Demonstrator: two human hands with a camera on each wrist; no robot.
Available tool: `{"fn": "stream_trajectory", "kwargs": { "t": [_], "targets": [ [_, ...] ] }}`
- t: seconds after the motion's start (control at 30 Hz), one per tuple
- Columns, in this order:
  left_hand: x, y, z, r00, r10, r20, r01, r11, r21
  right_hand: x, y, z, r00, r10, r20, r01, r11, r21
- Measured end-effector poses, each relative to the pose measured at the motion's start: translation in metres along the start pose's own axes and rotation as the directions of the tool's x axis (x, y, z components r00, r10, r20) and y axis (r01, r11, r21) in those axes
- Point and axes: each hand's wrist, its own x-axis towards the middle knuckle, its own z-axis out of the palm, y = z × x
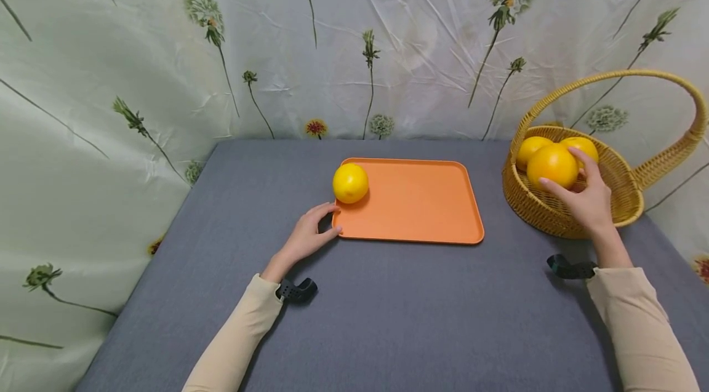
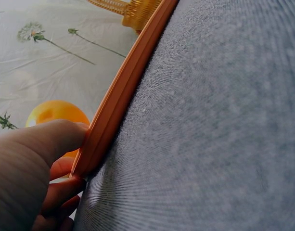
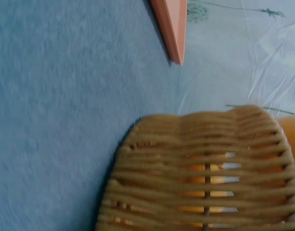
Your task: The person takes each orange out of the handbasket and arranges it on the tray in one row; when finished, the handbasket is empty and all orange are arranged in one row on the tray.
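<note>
At its near left corner, an orange rectangular tray (image 1: 415, 202) is held by my left hand (image 1: 306, 233). In the left wrist view my thumb (image 2: 60, 137) lies on the tray's rim and the other fingers are at the corner. One orange (image 1: 350, 183) sits on the tray's left side, just beyond that hand. Over the wicker basket (image 1: 520, 204), my right hand (image 1: 591, 198) grips another orange (image 1: 551, 166) between thumb and fingers. Two more oranges lie behind it in the basket, partly hidden. The right wrist view shows mostly the basket's woven side (image 3: 200, 168), which hides the hand.
A tall arched handle (image 1: 667, 152) rises over the basket. The grey cloth-covered table (image 1: 415, 312) extends in front of the tray and between tray and basket. Behind the table hangs a pale curtain (image 1: 332, 84) printed with dandelions. Each wrist carries a black strap mount (image 1: 297, 291).
</note>
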Motion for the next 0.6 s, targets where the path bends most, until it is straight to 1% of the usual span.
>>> {"fn": "stream_trajectory", "kwargs": {
  "t": [0.17, 0.43, 0.53, 0.6],
  "targets": [
    [-0.001, 0.0, -0.001, 1.0, -0.002, 0.006, 0.002, 1.0, -0.001, -0.005, -0.003, 0.008, 0.997, 0.01, -0.08, -0.002, 0.994, 0.106],
    [-0.001, 0.001, -0.001, 1.0, -0.007, 0.014, 0.007, 1.0, 0.004, -0.012, -0.008, 0.01, 0.99, 0.084, -0.115, -0.056, 0.973, 0.225],
    [0.0, 0.001, -0.001, 1.0, -0.012, 0.018, 0.012, 1.0, 0.001, -0.013, -0.011, 0.012, 0.991, 0.069, -0.118, -0.036, 0.964, 0.263],
    [0.0, 0.002, -0.002, 1.0, -0.016, 0.019, 0.016, 1.0, 0.002, -0.013, -0.015, 0.013, 0.993, 0.04, -0.113, -0.007, 0.96, 0.28]
  ]
}}
